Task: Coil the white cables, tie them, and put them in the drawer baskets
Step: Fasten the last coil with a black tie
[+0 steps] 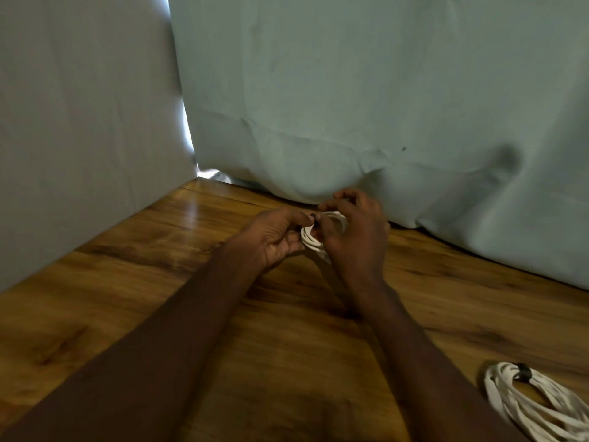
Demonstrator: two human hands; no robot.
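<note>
At table centre, twelve o'clock of the forearms: small white cable coil (322, 232), light, springy, pinched by left hand (274, 239) and right hand (357, 231) at its dark tie (314, 222); hold the gathered loops. Tied coil (529, 406) at four o'clock.

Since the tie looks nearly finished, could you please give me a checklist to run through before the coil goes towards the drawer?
1. Small white coiled cable held by both hands: ok, left hand and right hand each have a grip on it.
2. Dark tie on that coil: cannot tell if fastened; fingers cover it.
3. Loops gathered: ok.
4. Second white cable bundle on the wooden surface tied: ok, dark band visible.
5. Drawer baskets ready: cannot tell, not in view.
</note>
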